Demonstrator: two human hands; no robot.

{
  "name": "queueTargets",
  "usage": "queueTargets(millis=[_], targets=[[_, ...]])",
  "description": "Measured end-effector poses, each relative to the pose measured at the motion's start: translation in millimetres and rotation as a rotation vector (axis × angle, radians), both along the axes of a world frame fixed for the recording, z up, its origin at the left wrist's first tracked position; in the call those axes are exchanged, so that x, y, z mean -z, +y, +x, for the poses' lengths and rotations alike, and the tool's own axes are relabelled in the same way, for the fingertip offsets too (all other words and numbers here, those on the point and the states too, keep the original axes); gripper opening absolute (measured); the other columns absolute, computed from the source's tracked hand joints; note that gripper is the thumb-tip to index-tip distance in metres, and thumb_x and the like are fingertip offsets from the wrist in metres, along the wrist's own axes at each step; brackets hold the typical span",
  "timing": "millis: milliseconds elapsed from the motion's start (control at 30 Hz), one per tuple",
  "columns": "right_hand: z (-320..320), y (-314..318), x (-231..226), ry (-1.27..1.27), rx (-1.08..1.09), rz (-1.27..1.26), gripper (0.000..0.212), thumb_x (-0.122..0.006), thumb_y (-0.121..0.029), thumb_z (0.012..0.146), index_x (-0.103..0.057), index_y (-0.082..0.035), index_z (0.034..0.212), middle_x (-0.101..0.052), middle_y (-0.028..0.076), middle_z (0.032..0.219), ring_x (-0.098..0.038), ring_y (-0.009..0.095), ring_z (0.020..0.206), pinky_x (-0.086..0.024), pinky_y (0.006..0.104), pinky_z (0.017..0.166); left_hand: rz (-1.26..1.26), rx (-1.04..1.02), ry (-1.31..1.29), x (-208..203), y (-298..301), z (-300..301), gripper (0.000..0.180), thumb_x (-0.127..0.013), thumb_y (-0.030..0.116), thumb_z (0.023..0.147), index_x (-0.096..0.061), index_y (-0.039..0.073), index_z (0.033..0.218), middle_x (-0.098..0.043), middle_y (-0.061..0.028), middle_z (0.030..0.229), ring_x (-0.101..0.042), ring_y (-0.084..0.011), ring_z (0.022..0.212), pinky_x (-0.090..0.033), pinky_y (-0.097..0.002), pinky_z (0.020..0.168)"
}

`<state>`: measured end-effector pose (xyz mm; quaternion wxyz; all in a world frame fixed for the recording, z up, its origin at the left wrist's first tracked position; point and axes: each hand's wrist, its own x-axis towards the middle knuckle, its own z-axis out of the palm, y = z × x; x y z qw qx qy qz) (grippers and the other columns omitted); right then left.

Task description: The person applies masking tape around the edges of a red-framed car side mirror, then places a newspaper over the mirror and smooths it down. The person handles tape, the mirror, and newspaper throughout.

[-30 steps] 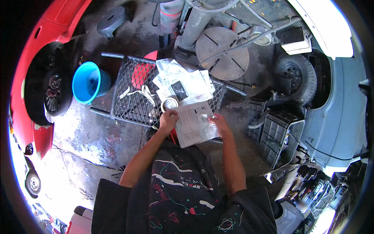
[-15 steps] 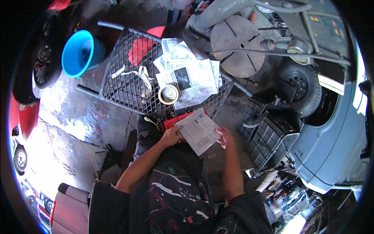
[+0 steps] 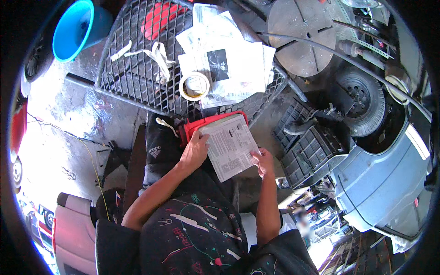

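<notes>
A printed sheet of paper [image 3: 230,149] is held tilted above my lap. At its left edge, my left hand [image 3: 195,150] is closed on the paper. My right hand [image 3: 264,162] pinches the opposite edge, lower down. Behind the sheet sits a red, rimmed object [image 3: 189,130], mostly covered by the paper, so I cannot make out its kind. Just beyond, more printed papers [image 3: 245,68] are spread overlapping on a metal mesh table [image 3: 133,82]. A roll of masking tape [image 3: 182,87] lies on their near left corner. Crumpled pale strips [image 3: 160,59] rest on the mesh to the left.
A blue bucket [image 3: 91,27] stands at the far left. On the right are a round slotted metal plate [image 3: 300,55], a car wheel [image 3: 366,105], black plastic crates [image 3: 311,158] and a blue-grey car body panel [image 3: 366,183]. A pinkish seat [image 3: 73,229] is at the lower left.
The view has shifted, so the table and its papers appear higher in the picture. My left hand has moved up along the sheet's edge; both hands still hold the paper.
</notes>
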<state>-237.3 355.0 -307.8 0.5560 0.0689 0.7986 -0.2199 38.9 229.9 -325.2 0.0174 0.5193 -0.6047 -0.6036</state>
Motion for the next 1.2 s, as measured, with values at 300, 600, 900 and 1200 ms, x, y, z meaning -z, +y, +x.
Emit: queueTargets(millis=[300, 600, 900, 1200], targets=[[62.6, -66.4, -17.6, 0.787, -1.083, -0.510, 0.025, -0.067, -0.013, 0.077, -0.065, -0.004, 0.100, -0.062, 0.016, 0.113, -0.056, 0.036, 0.105, -0.044, 0.0435, 0.090, -0.124, 0.036, 0.010, 4.2, 7.6, 2.7, 0.037, -0.054, -0.003, 0.080, -0.052, -0.004, 0.116, -0.047, -0.0223, 0.108, -0.055, -0.0385, 0.098, -0.048, -0.0429, 0.086], [106.4, -80.7, 26.7, 0.487, -1.381, -0.372, 0.048, -0.056, -0.031, 0.089, -0.053, -0.007, 0.130, -0.043, 0.020, 0.140, -0.036, 0.042, 0.131, -0.025, 0.0569, 0.106, -0.142, 0.038, -0.040, 4.9, 10.4, 3.3, 0.040, -0.052, -0.003, 0.078, -0.052, -0.003, 0.117, -0.048, -0.0196, 0.108, -0.054, -0.0349, 0.097, -0.047, -0.0413, 0.085], [114.6, -73.7, 27.0, 0.507, -1.369, -0.305, 0.052, -0.059, -0.036, 0.087, -0.051, -0.012, 0.132, -0.036, 0.022, 0.144, -0.030, 0.051, 0.130, -0.021, 0.0694, 0.100, -0.480, 0.383, -0.344, 0.0, 12.6, 4.3, 0.044, -0.055, 0.011, 0.079, -0.052, -0.002, 0.121, -0.049, -0.0129, 0.111, -0.051, -0.0244, 0.097, -0.042, -0.0385, 0.082], [118.3, -73.0, 31.2, 0.546, -1.379, -0.296, 0.058, -0.062, -0.040, 0.083, -0.051, -0.012, 0.132, -0.035, 0.024, 0.143, -0.028, 0.057, 0.128, -0.020, 0.0740, 0.096, -0.379, 0.512, -0.460, -7.4, 26.1, -0.8, 0.047, -0.054, 0.014, 0.081, -0.052, -0.008, 0.122, -0.047, -0.0169, 0.121, -0.048, -0.0275, 0.101, -0.041, -0.0395, 0.084]])
